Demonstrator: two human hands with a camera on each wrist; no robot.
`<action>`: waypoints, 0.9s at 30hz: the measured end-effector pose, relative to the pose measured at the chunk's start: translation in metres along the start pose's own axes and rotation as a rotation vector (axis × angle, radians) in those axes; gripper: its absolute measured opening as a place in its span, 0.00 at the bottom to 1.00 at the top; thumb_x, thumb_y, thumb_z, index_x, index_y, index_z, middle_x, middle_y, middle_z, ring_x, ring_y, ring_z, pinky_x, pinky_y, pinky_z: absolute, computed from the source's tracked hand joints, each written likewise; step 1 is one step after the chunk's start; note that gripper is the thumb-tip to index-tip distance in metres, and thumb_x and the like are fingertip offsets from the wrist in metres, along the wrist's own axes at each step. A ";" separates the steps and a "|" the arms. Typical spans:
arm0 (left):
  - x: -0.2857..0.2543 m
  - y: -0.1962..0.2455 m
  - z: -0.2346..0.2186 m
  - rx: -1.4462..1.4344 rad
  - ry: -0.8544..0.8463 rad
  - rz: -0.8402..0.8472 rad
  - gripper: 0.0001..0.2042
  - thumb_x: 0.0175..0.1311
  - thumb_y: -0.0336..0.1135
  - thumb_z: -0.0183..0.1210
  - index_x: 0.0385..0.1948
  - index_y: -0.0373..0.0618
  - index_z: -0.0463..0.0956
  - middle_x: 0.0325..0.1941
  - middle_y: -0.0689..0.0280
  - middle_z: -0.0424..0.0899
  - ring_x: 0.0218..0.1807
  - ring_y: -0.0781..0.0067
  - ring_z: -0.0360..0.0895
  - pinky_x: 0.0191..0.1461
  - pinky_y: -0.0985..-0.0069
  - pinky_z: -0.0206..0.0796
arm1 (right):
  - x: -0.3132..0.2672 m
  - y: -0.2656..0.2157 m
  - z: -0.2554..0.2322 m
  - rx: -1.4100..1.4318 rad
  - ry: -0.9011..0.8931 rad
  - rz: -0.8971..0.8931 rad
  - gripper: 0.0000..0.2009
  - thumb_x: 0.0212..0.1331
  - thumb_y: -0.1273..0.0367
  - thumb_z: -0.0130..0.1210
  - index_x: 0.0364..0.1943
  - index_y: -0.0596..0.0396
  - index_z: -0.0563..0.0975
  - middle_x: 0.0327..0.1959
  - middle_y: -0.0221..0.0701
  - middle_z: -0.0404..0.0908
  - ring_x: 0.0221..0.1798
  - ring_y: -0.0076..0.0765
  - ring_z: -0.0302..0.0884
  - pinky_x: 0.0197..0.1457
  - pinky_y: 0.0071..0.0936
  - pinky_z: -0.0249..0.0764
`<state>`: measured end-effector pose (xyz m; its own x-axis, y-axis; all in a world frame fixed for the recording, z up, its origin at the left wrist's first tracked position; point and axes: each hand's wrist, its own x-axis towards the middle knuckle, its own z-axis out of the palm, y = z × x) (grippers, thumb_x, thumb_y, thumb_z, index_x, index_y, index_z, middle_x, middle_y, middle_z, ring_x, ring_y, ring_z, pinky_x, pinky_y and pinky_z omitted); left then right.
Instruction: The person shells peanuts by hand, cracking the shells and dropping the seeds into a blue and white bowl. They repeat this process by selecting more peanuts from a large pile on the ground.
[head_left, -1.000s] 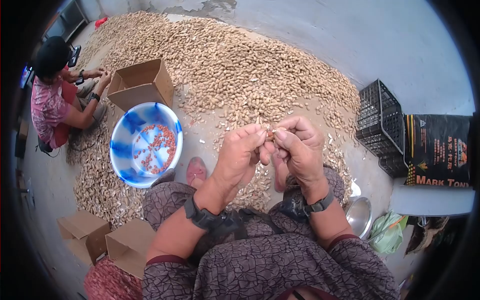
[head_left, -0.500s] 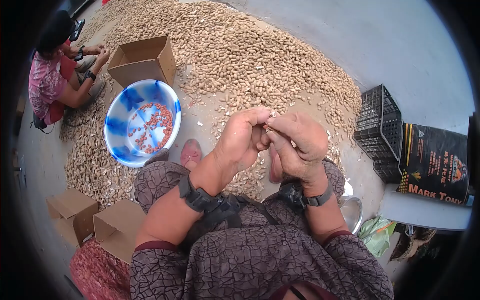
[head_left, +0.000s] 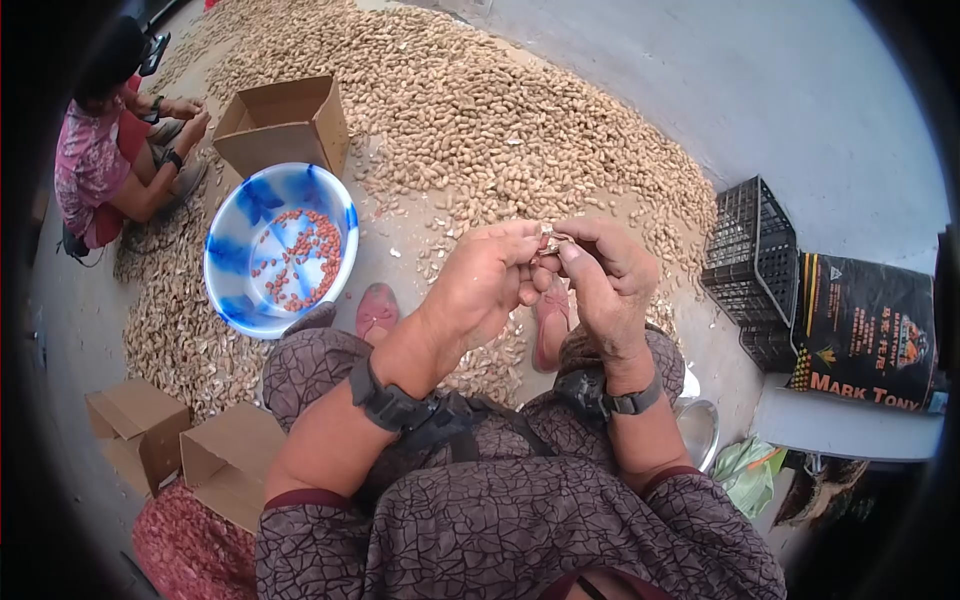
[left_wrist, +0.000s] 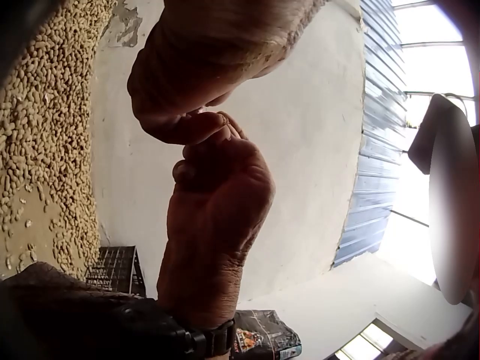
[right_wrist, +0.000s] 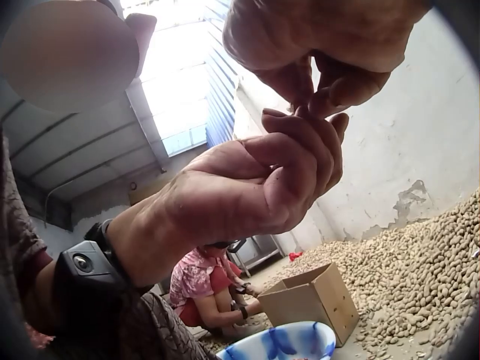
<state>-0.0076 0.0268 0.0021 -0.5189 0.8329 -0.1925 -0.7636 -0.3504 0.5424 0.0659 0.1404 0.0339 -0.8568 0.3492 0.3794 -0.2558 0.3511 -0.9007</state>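
A small peanut shell, split open with something reddish in it, is pinched between both hands in the head view. My left hand grips its left side with thumb and fingers; my right hand pinches its right side. Seen from the left wrist, my left hand is above and my right hand meets it from below, hiding most of the nut. The blue-and-white basin with reddish kernels stands left of my hands. Beyond them spreads a heap of unshelled peanuts.
An open cardboard box stands behind the basin, and a crouching person is at the far left. Black crates and a black sack are on the right. Two boxes lie front left, a metal bowl front right.
The fingertips have parted slightly, and the split shell shows between them. Against one second ago, the head view has shifted, so the basin and boxes appear higher and farther left.
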 end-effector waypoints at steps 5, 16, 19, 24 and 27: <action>0.001 -0.002 -0.005 -0.039 -0.039 0.029 0.11 0.61 0.30 0.44 0.40 0.34 0.68 0.30 0.63 0.76 0.28 0.75 0.74 0.27 0.85 0.64 | -0.001 0.005 -0.002 -0.085 0.043 0.033 0.07 0.48 0.81 0.47 0.31 0.63 0.75 0.25 0.29 0.75 0.27 0.20 0.72 0.30 0.17 0.68; -0.001 0.001 0.004 0.689 0.121 0.234 0.09 0.60 0.33 0.50 0.34 0.37 0.76 0.24 0.71 0.75 0.25 0.87 0.69 0.26 0.90 0.60 | 0.001 0.001 -0.005 0.026 0.037 0.216 0.04 0.51 0.76 0.50 0.29 0.63 0.73 0.23 0.29 0.75 0.26 0.17 0.70 0.27 0.14 0.67; 0.000 -0.001 0.015 0.761 0.186 0.416 0.08 0.57 0.27 0.49 0.31 0.34 0.76 0.22 0.67 0.77 0.24 0.85 0.71 0.26 0.86 0.64 | 0.006 -0.005 0.002 0.128 0.030 0.316 0.05 0.51 0.73 0.53 0.28 0.63 0.73 0.23 0.28 0.75 0.25 0.17 0.70 0.26 0.14 0.67; 0.003 -0.003 0.011 0.619 0.196 0.301 0.08 0.58 0.27 0.48 0.31 0.33 0.75 0.22 0.66 0.77 0.23 0.84 0.71 0.26 0.86 0.64 | 0.012 -0.005 -0.005 0.121 -0.016 0.455 0.06 0.51 0.73 0.55 0.29 0.63 0.73 0.22 0.29 0.75 0.24 0.17 0.71 0.25 0.13 0.66; 0.005 -0.002 0.008 0.645 0.165 0.268 0.08 0.61 0.31 0.48 0.31 0.37 0.73 0.22 0.70 0.74 0.22 0.87 0.66 0.24 0.90 0.58 | 0.012 -0.005 -0.004 0.062 0.001 0.430 0.03 0.48 0.76 0.52 0.27 0.63 0.74 0.21 0.29 0.75 0.22 0.17 0.70 0.22 0.12 0.64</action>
<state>-0.0060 0.0348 0.0067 -0.7468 0.6604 -0.0783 -0.2487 -0.1681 0.9539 0.0586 0.1464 0.0437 -0.8910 0.4528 -0.0334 0.0982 0.1204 -0.9879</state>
